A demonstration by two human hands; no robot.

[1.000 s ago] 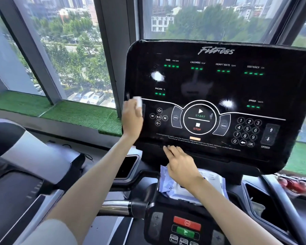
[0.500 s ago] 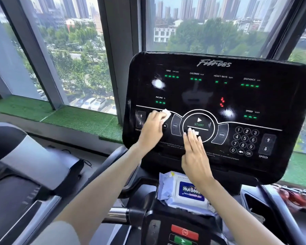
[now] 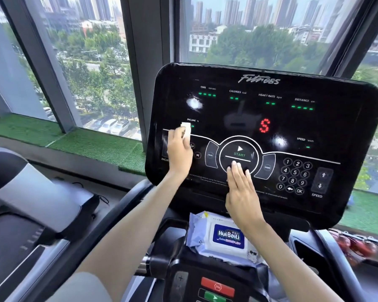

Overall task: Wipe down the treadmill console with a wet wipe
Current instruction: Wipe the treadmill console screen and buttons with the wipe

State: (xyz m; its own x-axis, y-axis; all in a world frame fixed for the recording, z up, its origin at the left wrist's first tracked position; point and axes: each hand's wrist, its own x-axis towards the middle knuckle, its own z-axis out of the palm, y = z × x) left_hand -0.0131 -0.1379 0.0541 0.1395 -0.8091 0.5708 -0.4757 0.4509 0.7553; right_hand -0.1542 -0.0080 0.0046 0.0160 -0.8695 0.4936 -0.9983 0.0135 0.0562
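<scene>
The treadmill's black ledge (image 3: 175,227) below the console carries a pack of wet wipes (image 3: 223,238), lying flat, label up. It sits just below the right hand's (image 3: 241,199) wrist.

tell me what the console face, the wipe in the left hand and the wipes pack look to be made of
Console face: glossy black plastic or acrylic, judging by its sharp white glare spots and mirror-like reflections.
Wipe, pressed to it by the left hand: soft white nonwoven cloth, folded into a small pad; wetness cannot be seen.
Wipes pack: thin pale-blue plastic film, crinkled, with a glossy blue label.
</scene>
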